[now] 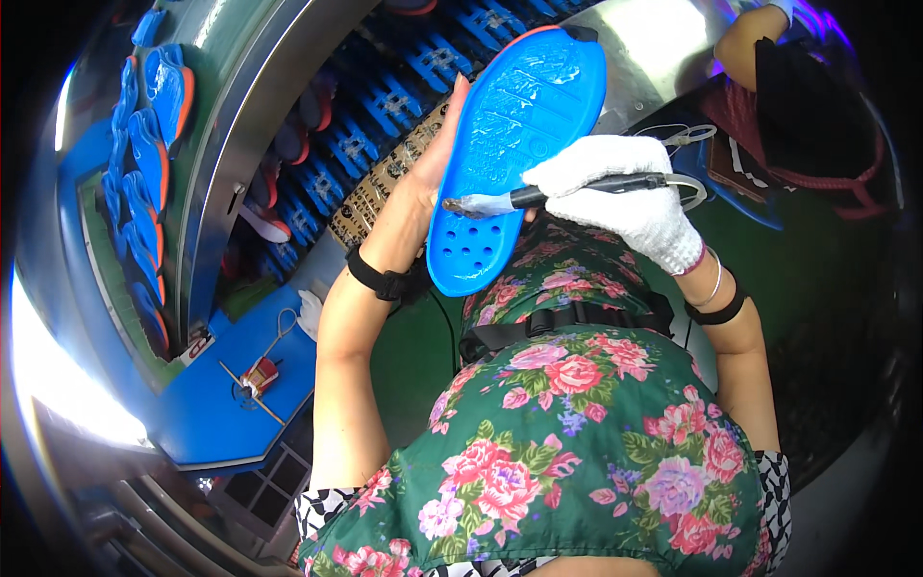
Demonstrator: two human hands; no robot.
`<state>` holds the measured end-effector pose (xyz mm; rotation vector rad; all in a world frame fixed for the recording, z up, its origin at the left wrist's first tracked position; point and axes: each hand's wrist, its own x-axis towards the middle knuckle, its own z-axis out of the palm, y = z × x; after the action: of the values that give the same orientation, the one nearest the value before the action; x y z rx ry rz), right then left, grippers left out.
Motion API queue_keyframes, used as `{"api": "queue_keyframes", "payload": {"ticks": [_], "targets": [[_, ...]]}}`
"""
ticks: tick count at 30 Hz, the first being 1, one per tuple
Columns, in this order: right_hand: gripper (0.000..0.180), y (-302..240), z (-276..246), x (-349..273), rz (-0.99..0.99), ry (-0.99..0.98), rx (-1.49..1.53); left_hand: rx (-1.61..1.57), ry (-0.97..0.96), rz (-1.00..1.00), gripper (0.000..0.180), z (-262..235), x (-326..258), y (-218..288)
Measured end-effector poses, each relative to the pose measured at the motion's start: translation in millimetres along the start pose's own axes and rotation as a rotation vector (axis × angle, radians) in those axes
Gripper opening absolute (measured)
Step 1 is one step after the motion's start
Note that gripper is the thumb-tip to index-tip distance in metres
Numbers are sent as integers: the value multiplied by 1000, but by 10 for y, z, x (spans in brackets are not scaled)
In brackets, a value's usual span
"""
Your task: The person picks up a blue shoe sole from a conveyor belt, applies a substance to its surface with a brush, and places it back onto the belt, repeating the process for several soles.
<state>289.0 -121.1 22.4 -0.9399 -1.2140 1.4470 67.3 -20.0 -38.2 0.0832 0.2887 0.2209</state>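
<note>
A blue shoe sole (524, 115) with an orange edge at its toe is held up in front of me, its inner face turned toward me. Wet, glossy streaks lie over its upper part, and small round holes dot the heel end. My bare left hand (439, 154) grips it along the left side, with some fingers hidden behind. In a white knitted glove, my right hand (630, 213) is closed around a brush (529, 197) with a black handle and a thin tube at its back end. The brown bristles touch the sole above the holes.
More blue soles with orange edges (154, 163) line a surface at left, beside a curved metal rail (231, 154). Behind stand rows of blue pieces (385, 106) and printed cardboard (370, 207). A blue table (216, 394) holds a small red container (260, 375). Another person's arm (748, 48) shows at upper right.
</note>
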Motion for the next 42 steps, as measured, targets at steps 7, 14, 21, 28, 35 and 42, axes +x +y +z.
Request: {"api": "queue_keyframes", "payload": {"ticks": [7, 14, 21, 28, 35, 42], "targets": [[15, -16, -140, -55, -43, -23, -49, 28, 209, -81, 107, 124, -135, -184], [14, -82, -260, -78, -133, 101, -255, -195, 165, -111, 117, 68, -193, -284], [10, -106, -131, -80, -284, 183, -146, -182, 85, -2, 120, 270, -171, -286], [20, -225, 91, -79, -465, 62, -441, -265, 115, 154, 122, 451, -190, -286], [27, -278, 109, -174, -577, 43, -668, -251, 162, 368, 111, 515, -213, -248], [26, -292, 132, -278, -525, 66, -594, -217, 233, 517, 102, 449, -286, -322]]}}
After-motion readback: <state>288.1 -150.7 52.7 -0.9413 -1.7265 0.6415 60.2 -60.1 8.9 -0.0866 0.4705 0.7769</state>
